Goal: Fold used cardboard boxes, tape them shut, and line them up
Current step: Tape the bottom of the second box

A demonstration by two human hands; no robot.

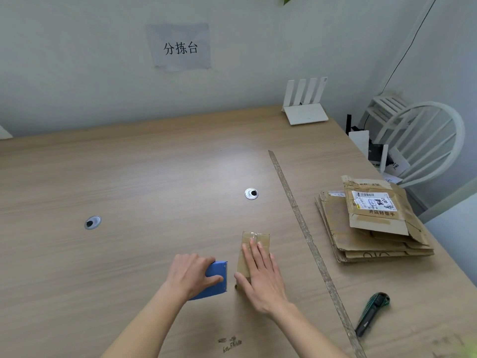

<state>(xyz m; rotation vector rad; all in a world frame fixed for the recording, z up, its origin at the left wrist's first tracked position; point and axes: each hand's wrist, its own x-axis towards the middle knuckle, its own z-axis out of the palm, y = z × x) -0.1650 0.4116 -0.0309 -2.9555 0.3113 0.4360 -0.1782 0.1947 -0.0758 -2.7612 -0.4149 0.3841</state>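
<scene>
While the small brown cardboard box [254, 251] at 5 o'clock on the surface [129, 177] is pressed by flat right-hand fingers [254, 254] and the blue tape dispenser [215, 279] is gripped by the left hand [192, 273], the tape could be wrinkled if the box slips.

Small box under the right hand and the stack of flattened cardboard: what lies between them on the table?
In the head view, a long strip of worn tape crosses the table between the small box and the flattened stack.
</scene>
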